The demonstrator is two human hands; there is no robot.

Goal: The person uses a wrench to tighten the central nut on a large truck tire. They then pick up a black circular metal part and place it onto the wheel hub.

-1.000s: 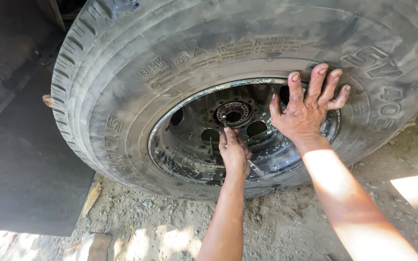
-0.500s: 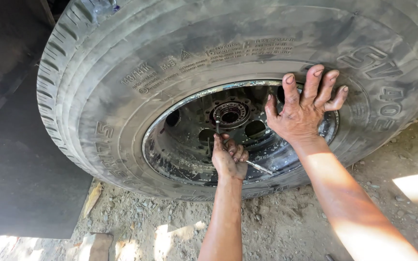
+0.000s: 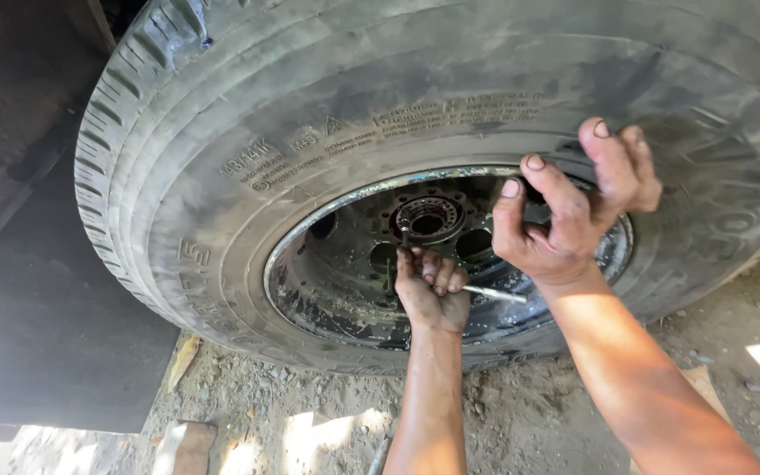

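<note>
Two hands at a large dusty tyre (image 3: 248,176) leaning on gravelly ground (image 3: 521,413). Left hand (image 3: 431,290) reaching into the dark steel rim (image 3: 327,273), fingers curled shut around a slim metal tool (image 3: 494,294); one end pointing up toward the hub (image 3: 428,218), the shiny shaft sticking out to the right past the knuckles. Right hand (image 3: 573,211) raised just in front of the rim's upper right edge, fingers loosely bent and spread, gripping nothing; cannot tell whether touching the rubber. Hub ringed by bolt holes, sitting just above the left hand. Dark flat panel (image 3: 46,308) at the left, beside the tread. Small scrap of wood (image 3: 185,447) lying on the ground below the tyre.
</note>
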